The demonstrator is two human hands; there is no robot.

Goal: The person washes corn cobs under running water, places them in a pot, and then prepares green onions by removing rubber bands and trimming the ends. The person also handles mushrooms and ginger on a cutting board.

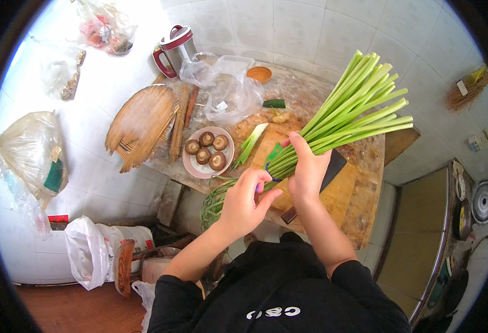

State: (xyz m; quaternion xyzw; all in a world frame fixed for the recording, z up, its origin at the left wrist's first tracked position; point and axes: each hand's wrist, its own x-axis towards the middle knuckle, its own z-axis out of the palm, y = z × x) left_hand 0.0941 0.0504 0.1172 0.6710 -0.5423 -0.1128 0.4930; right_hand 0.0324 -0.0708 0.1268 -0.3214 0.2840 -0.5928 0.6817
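My right hand (308,166) is closed round a bundle of long green stems (344,112), likely garlic shoots, whose cut ends fan out to the upper right. Around the bundle runs a dark blue tie (272,172). My left hand (248,200) is at this tie, thumb and forefinger curled close to it; whether they pinch it cannot be told. The thin tips (212,206) of the bundle hang past the table edge behind my left wrist. Beneath my right hand, a dark-bladed cleaver (333,168) lies on a wooden cutting board (346,191), partly hidden.
On the table are a bowl (187,166) of several shiitake mushrooms, a leek piece (250,145), ginger (281,117), a cucumber piece (274,103) and plastic bags (235,98). A woven fan-shaped mat (144,120) and a soymilk maker (177,52) stand at the left.
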